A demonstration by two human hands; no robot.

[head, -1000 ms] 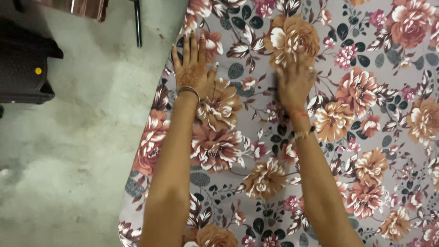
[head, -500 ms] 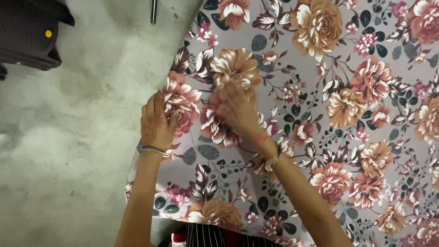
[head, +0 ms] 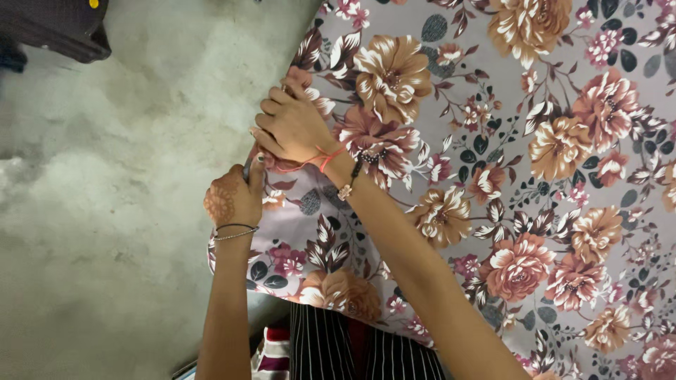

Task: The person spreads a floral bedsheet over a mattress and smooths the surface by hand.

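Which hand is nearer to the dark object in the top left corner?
Left. The left hand grips the floral fabric at its left edge, on the side toward the dark object. The right hand rests further in on the fabric, though higher up.

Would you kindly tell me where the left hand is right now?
In the head view, the left hand grips the floral fabric's left edge, just below the right hand.

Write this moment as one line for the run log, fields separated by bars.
left hand: grips floral fabric at its left edge | right hand: pinches same edge, just above | under: grey floor
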